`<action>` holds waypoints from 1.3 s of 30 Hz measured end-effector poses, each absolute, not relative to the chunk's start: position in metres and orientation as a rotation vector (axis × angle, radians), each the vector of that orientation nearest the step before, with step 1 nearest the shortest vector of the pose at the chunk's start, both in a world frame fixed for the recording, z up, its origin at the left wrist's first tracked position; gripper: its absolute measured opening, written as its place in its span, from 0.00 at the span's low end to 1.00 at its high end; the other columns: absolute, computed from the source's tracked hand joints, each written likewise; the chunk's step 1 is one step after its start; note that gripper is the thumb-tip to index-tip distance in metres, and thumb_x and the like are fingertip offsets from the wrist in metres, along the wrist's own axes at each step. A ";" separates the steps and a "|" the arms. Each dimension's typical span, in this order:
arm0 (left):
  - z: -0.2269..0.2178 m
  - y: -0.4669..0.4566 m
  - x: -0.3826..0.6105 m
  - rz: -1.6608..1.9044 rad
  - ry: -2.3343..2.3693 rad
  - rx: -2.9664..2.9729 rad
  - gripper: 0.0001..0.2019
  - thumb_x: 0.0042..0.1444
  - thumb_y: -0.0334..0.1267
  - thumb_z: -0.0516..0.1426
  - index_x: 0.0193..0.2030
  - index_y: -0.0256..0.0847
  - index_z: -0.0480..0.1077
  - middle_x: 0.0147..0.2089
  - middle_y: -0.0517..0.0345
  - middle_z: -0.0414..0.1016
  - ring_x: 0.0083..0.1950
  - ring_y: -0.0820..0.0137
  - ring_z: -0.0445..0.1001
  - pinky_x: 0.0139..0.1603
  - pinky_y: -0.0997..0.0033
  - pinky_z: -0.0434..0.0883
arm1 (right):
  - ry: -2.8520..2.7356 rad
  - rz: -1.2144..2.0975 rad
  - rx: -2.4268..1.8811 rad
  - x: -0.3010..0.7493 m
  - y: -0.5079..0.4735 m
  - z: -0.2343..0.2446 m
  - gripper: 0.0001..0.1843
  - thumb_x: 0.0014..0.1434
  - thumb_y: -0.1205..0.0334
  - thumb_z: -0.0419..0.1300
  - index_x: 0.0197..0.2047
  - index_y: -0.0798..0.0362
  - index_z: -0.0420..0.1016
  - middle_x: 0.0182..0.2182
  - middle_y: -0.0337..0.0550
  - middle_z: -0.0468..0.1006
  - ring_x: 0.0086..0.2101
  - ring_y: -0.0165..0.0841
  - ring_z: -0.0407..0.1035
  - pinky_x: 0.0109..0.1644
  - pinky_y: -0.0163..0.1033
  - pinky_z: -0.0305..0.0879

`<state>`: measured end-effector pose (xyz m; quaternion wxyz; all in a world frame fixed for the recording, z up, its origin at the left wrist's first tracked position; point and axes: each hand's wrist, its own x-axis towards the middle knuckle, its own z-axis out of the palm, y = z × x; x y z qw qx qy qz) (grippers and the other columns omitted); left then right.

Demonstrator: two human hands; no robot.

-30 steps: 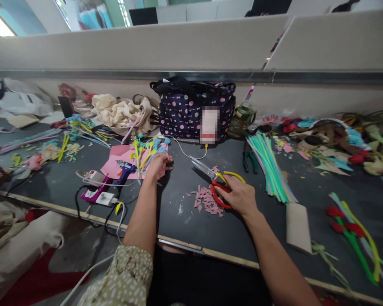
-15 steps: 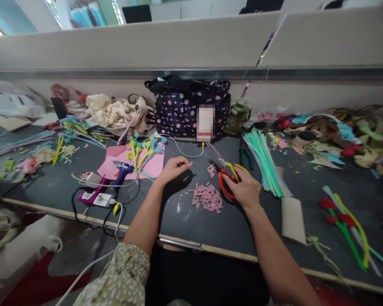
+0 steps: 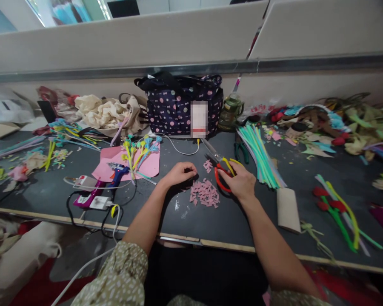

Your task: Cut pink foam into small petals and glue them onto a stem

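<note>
My right hand (image 3: pixel 239 182) grips the red and yellow handles of a pair of scissors (image 3: pixel 219 163), whose blades lie on the dark table and point up-left towards the bag. My left hand (image 3: pixel 178 173) rests on the table with its fingers curled, just left of a heap of small pink paper scraps (image 3: pixel 205 193); whether it holds anything I cannot make out. A few more pink scraps (image 3: pixel 207 165) lie by the scissor blades. Left of that hand is a pink sheet (image 3: pixel 151 163) bearing yellow and blue stemmed craft flowers (image 3: pixel 140 152).
A blue glue gun (image 3: pixel 116 174), a power strip (image 3: pixel 89 199) and cables lie at the left front. A dotted dark bag (image 3: pixel 178 106) stands at the back. Green pipe cleaners (image 3: pixel 260 159), green pliers (image 3: pixel 241 151), a cardboard tube (image 3: pixel 287 204) and red tulip stems (image 3: pixel 335 210) lie right.
My left hand drew back from the flower stems on the pink sheet to the scrap heap and curled up. My right hand moved the scissors a little farther up the table.
</note>
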<state>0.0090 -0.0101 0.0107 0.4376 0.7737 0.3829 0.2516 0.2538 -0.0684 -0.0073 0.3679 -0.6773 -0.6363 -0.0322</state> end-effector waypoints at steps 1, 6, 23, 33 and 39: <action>0.009 -0.009 0.011 0.702 0.975 1.959 0.08 0.54 0.37 0.54 0.35 0.39 0.74 0.34 0.56 0.75 0.35 0.69 0.72 0.38 0.70 0.68 | -1.626 -0.072 -1.747 0.254 -0.068 -0.007 0.28 0.54 0.41 0.58 0.49 0.53 0.76 0.45 0.52 0.79 0.44 0.44 0.73 0.45 0.47 0.69; 0.002 -0.007 0.024 0.853 1.075 2.251 0.09 0.57 0.35 0.53 0.39 0.40 0.74 0.38 0.54 0.74 0.43 0.67 0.70 0.47 0.66 0.66 | -1.569 0.004 -1.744 0.255 -0.067 -0.007 0.27 0.53 0.42 0.59 0.49 0.52 0.76 0.45 0.50 0.79 0.43 0.43 0.74 0.46 0.47 0.69; 0.004 -0.014 0.038 0.460 0.899 2.665 0.21 0.57 0.27 0.49 0.55 0.45 0.70 0.51 0.50 0.71 0.51 0.62 0.63 0.52 0.59 0.64 | -1.558 0.076 -1.755 0.253 -0.067 -0.006 0.27 0.52 0.43 0.60 0.48 0.52 0.76 0.44 0.48 0.79 0.39 0.41 0.75 0.43 0.45 0.70; -0.001 -0.008 0.029 0.723 1.143 2.539 0.15 0.60 0.33 0.49 0.52 0.43 0.70 0.49 0.51 0.69 0.51 0.63 0.64 0.52 0.62 0.64 | -1.578 0.063 -1.722 0.252 -0.066 -0.008 0.25 0.53 0.44 0.59 0.48 0.52 0.76 0.44 0.48 0.79 0.41 0.41 0.74 0.46 0.46 0.70; -0.004 -0.009 0.032 0.647 1.147 2.582 0.11 0.61 0.38 0.51 0.46 0.43 0.72 0.46 0.51 0.70 0.49 0.63 0.65 0.48 0.63 0.65 | -1.596 0.047 -1.701 0.250 -0.066 -0.010 0.24 0.53 0.43 0.59 0.48 0.49 0.76 0.43 0.46 0.80 0.42 0.41 0.74 0.45 0.46 0.70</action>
